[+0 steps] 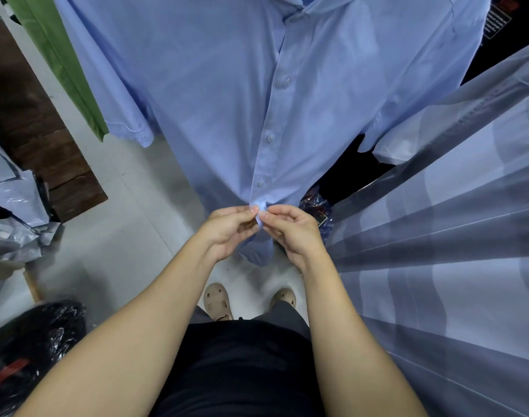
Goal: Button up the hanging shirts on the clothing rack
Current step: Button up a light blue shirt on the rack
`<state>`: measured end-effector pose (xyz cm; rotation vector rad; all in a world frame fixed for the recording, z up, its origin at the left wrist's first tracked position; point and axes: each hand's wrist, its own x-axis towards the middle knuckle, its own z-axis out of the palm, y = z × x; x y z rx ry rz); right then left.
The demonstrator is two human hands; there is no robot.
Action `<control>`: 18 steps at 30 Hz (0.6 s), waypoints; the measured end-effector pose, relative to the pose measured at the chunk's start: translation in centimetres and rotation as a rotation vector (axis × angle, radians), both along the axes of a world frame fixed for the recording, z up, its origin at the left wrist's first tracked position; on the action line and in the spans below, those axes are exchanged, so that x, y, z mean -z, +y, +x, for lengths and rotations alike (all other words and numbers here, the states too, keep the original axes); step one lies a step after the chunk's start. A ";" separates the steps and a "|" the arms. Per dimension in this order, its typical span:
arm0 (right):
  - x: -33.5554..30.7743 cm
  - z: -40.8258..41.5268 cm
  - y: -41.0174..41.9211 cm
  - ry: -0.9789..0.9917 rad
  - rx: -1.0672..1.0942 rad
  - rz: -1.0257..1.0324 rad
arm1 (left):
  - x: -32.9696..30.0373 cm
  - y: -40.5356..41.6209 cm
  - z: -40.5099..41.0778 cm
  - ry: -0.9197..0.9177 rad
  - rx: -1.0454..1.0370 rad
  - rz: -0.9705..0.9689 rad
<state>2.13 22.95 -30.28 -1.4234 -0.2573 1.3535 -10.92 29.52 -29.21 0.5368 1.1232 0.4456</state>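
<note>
green garment (61, 64) far left, hanging beside light blue shirt (227, 100), which hangs centre, placket buttoned most way down. my left hand (230, 233) pinches placket edge near hem; right hand (293, 233) pinches opposite edge, button hidden between fingertips. i judge fabric light, soft, floppy: grip close beside buttonhole. striped shirt (437, 236) hangs right.

A: State the position of both arms.
B: Both bare forearms extend forward and converge at centre.

A: Left hand (230, 233)?
B: Palm turned inward, fingers curled, thumb and forefinger closed in a pinch.

A: Right hand (293, 231)?
B: Mirrors it: fingers curled, fingertips pinching, meeting the left hand's fingertips.
</note>
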 end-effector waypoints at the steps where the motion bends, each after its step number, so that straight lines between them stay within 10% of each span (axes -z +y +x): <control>1: 0.2 -0.1 -0.1 0.145 0.035 -0.026 | 0.2 -0.1 -0.1 -0.015 0.010 -0.001; 4: 1.3 -1.0 -0.5 0.413 0.137 -0.073 | 0.9 -0.5 0.1 0.089 0.029 0.122; 13: 2.4 -2.4 0.0 -0.196 -0.044 -0.036 | 1.0 -1.7 -0.2 -0.002 -0.029 0.082; 18: 4.0 -3.0 -0.2 -0.254 0.026 -0.075 | 2.7 -2.5 -0.6 0.251 0.058 0.212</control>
